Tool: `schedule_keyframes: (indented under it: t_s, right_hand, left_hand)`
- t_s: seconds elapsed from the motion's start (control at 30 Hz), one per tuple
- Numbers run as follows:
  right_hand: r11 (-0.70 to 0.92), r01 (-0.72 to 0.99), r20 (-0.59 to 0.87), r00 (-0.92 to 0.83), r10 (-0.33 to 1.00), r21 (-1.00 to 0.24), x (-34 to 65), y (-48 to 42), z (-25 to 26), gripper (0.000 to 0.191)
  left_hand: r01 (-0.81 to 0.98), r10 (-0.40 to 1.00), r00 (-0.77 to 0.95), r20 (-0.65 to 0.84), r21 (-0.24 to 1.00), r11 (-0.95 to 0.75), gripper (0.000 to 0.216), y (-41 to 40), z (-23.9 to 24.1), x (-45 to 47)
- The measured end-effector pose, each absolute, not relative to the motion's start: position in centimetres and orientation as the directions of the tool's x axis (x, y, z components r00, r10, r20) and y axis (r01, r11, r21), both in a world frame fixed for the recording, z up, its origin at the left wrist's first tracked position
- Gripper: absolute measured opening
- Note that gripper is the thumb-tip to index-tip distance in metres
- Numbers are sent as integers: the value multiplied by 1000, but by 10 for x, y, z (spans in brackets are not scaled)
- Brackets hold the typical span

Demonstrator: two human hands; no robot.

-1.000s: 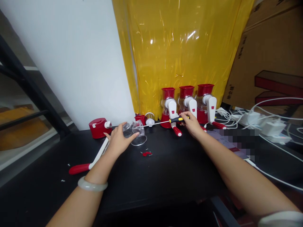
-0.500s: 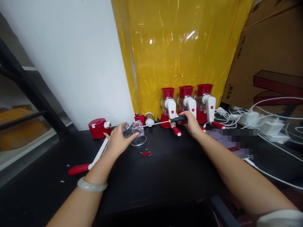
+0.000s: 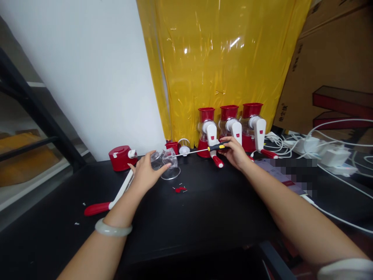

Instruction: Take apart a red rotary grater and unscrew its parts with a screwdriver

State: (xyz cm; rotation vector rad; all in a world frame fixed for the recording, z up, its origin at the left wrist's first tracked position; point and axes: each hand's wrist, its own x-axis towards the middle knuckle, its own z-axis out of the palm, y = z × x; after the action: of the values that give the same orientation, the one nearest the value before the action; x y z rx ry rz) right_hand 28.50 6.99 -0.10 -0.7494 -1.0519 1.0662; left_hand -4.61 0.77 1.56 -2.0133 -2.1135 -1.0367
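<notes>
A clear plastic grater housing lies on its side on the black table, its round rim toward me. My left hand steadies it, thumb and fingers closed around its left part. My right hand grips the black and yellow handle of a screwdriver at its rear end. The long shaft runs level to the left, and its tip reaches into the clear housing; what the tip touches is too small to tell. In front lies a small red part with several screws around it.
A red base and a white crank with a red handle lie at left. Behind are a red hopper and a drum grater. Three assembled rotary graters stand at back right, near white cables and chargers.
The screwdriver handle has turned about its axis, and its yellow patch now shows. My right fingers have shifted slightly on it. My left hand and the clear housing have stayed still.
</notes>
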Motion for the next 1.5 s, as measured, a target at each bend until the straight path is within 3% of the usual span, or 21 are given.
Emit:
schedule_keyframes:
  t_s: [0.27,0.47,0.63,0.77,0.97,1.3,1.5]
  right_hand:
    - [329,-36,312,237,920,-944,286,75,-4,41]
    - [286,-252,233,218,948,-924,282,74,-4,31]
    - [318,-340,282,150,948,-885,284,72,-5,30]
    - [346,-293,305,176,936,-892,285,74,-7,35]
    - [367,-31,348,250,903,-930,287,77,-9,49]
    - [337,-282,291,194,937,-898,281,72,-4,35]
    - [377,-251,332,201,921,-892,285,75,-6,32]
  left_hand:
    - [902,874,-154,461,427,-67,73,7,16,-45]
    - [908,870,-152,469,414,-65,74,6,17,-45]
    - [915,872,-149,466,400,-57,76,5,18,-45]
    - [914,871,-146,469,402,-63,76,5,18,-45]
    - [900,871,-134,473,426,-92,81,4,18,-46]
    - [891,865,-132,484,440,-110,83,8,14,-49]
    - [887,860,-134,492,446,-117,81,7,15,-48]
